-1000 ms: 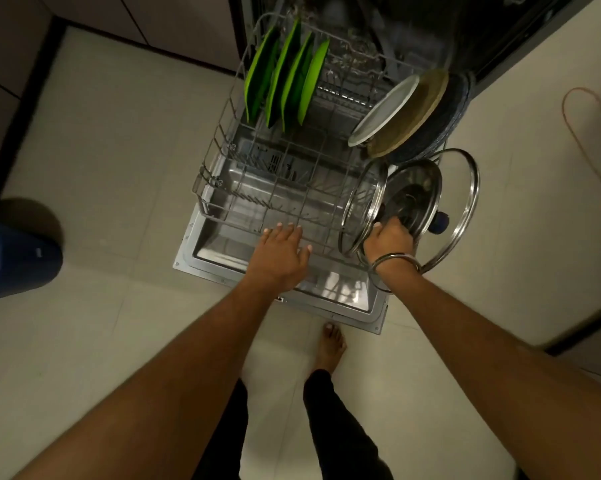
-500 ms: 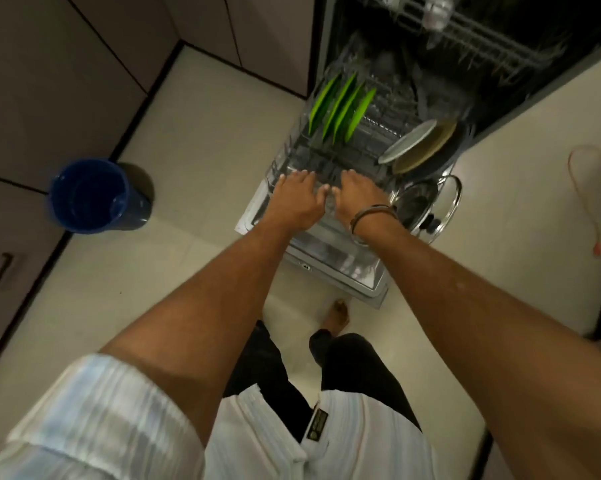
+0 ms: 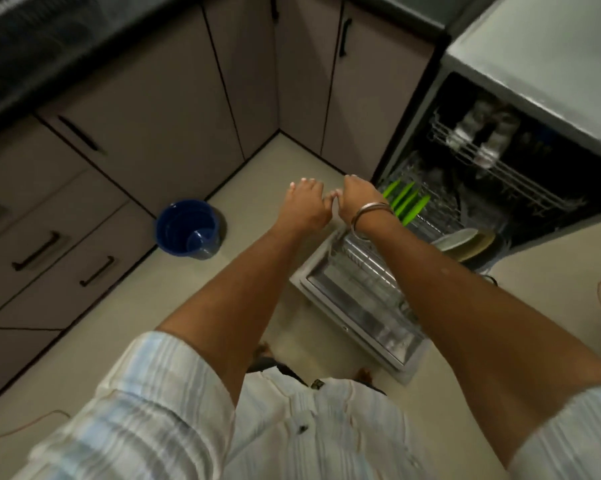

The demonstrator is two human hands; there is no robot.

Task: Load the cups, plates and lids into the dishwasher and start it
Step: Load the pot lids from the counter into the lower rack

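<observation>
L hand (image 3: pixel 304 206): raised over the floor, fingers loosely bent, holding nothing, just left of the R hand.
R hand (image 3: pixel 356 199): bangle at wrist, fingers curled down, nothing in it; thumb side almost meets the L hand.
Lower rack (image 3: pixel 372 268): pulled out over the open door, below and right of both hands, not touched.
Green plates (image 3: pixel 408 202): upright at rack's back, just right of R wrist.
Pale plates (image 3: pixel 462 239): leaning at rack's right side.
Upper rack (image 3: pixel 493 168): inside machine, cups blurred.
Blue bucket (image 3: pixel 188 228): on floor, well left.
</observation>
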